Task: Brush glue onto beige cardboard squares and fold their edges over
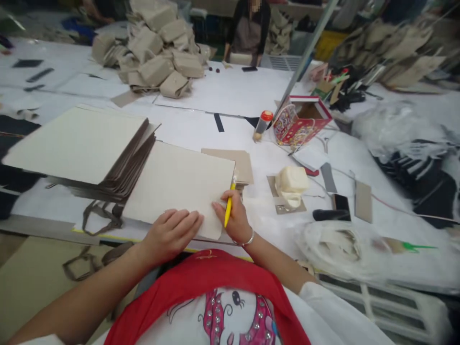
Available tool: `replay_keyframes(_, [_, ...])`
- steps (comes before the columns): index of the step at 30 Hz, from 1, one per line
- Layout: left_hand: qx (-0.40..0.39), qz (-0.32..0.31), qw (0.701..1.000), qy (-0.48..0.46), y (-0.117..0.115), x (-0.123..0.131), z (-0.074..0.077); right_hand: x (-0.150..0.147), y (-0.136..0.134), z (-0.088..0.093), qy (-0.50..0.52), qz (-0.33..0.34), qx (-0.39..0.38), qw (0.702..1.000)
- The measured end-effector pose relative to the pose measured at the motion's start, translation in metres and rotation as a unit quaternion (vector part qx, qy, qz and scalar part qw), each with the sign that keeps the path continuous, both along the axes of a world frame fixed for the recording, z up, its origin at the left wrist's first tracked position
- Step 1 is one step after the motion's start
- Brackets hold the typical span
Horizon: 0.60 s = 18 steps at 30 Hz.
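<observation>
Over to a white counter (258, 211), busy along its right side. Now at the front edge: pressing the pale panel (179, 182) down with a flat left hand (174, 235), gripping nothing, presumably to stop any sliding. Pinching a yellow pen (228, 211) in the right hand (235, 218), probably for fine control. Lined up near to far by its long axis, almost parallel with the panel's right edge, apparently pointing toward the counter's far side. Look left: stacked panels (79, 143), likely kept there for reach.
</observation>
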State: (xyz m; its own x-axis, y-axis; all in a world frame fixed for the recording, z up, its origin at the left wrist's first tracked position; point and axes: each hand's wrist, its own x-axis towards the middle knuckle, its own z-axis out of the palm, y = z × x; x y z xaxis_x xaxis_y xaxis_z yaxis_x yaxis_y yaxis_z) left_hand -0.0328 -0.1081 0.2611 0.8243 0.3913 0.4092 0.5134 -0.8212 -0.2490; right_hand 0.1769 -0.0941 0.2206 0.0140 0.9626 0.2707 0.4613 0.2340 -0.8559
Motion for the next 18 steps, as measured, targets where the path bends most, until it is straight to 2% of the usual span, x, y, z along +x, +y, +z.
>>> replay_keyframes(2, [-0.033,0.008,0.999,0.017,0.005,0.004,-0.03,0.026,-0.013,-0.031,-0.042,-0.003,-0.027,0.999])
replay_keyframes(5, [-0.109,-0.02,0.991,0.073,0.003,0.007,-0.085,0.06,-0.037,-0.091,-0.126,0.014,-0.068,0.99])
replay_keyframes(8, [-0.2,-0.045,0.969,0.142,-0.007,0.015,-0.138,0.074,-0.054,-0.149,-0.232,0.015,-0.1,0.968])
replay_keyframes(10, [-0.248,-0.041,0.953,0.172,-0.013,0.021,-0.165,0.074,-0.058,-0.176,-0.289,0.012,-0.134,0.948])
replay_keyframes(12, [-0.28,-0.023,0.941,0.189,-0.016,0.025,-0.183,0.071,-0.055,-0.193,-0.324,0.013,-0.164,0.932])
replay_keyframes(14, [-0.297,-0.003,0.935,0.194,-0.015,0.026,-0.191,0.068,-0.047,-0.199,-0.343,0.007,-0.184,0.921])
replay_keyframes(18, [-0.323,0.013,0.926,0.193,-0.008,0.024,-0.196,0.07,-0.035,-0.191,-0.36,-0.022,-0.206,0.91])
